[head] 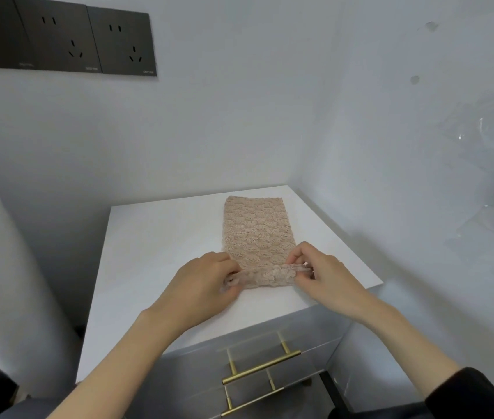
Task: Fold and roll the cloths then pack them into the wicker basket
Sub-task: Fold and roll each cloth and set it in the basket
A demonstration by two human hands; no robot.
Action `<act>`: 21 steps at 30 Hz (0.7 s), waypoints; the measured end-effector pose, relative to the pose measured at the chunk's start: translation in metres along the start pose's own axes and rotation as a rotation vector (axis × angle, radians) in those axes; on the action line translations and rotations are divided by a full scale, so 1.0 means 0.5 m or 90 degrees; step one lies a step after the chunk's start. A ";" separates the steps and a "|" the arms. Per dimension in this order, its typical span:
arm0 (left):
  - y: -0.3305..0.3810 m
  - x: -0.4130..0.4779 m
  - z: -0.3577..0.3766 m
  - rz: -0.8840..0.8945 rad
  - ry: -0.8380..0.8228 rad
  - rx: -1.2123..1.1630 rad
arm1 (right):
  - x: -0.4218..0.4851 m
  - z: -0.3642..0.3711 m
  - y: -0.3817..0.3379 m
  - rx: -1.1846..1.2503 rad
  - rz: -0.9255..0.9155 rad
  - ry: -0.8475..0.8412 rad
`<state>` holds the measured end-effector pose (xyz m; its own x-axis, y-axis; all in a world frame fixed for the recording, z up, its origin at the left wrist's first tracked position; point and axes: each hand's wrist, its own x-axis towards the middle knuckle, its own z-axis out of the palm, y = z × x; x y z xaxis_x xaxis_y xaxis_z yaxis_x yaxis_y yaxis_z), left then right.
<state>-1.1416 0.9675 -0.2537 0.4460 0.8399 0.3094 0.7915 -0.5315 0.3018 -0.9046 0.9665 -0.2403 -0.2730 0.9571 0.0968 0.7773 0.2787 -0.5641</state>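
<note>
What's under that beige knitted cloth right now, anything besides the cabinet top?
Only the white top of the grey drawer cabinet shows around the folded beige knitted cloth. The left hand and right hand pinch its rolled near end. The surface directly beneath it is covered.

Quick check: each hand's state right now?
Left hand: pinching the near rolled edge of the pink cloth.
Right hand: pinching the same roll's other end.
</note>
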 end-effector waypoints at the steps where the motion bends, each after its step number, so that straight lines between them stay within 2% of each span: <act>1: 0.000 0.005 0.002 -0.032 0.004 -0.031 | 0.004 -0.001 0.001 0.043 0.017 -0.005; 3: -0.006 0.017 0.004 -0.114 -0.004 -0.115 | 0.009 -0.005 0.002 0.106 0.047 -0.006; 5: -0.013 0.026 0.007 -0.196 -0.007 -0.185 | 0.014 -0.003 0.005 0.090 0.059 0.006; 8: -0.020 0.036 0.017 -0.270 0.008 -0.206 | 0.016 0.013 0.009 -0.084 0.043 0.056; 12: -0.016 0.044 0.031 -0.316 0.042 -0.140 | 0.013 0.024 -0.002 -0.249 0.034 0.135; 14: -0.013 0.047 0.032 -0.324 0.043 -0.120 | 0.013 0.026 -0.018 -0.320 -0.023 0.213; 17: -0.013 0.052 0.030 -0.330 0.023 -0.130 | 0.003 0.049 -0.054 -0.301 -0.162 0.283; 19: -0.015 0.054 0.029 -0.331 0.011 -0.147 | -0.005 0.075 -0.070 -0.306 -0.216 0.261; 21: -0.017 0.056 0.028 -0.332 0.004 -0.158 | -0.009 0.101 -0.076 -0.331 -0.217 0.220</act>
<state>-1.1302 0.9970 -0.2602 0.0197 0.9974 0.0688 0.7841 -0.0581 0.6179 -0.9614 0.9476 -0.2605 -0.4201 0.7562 0.5018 0.8742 0.4856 0.0001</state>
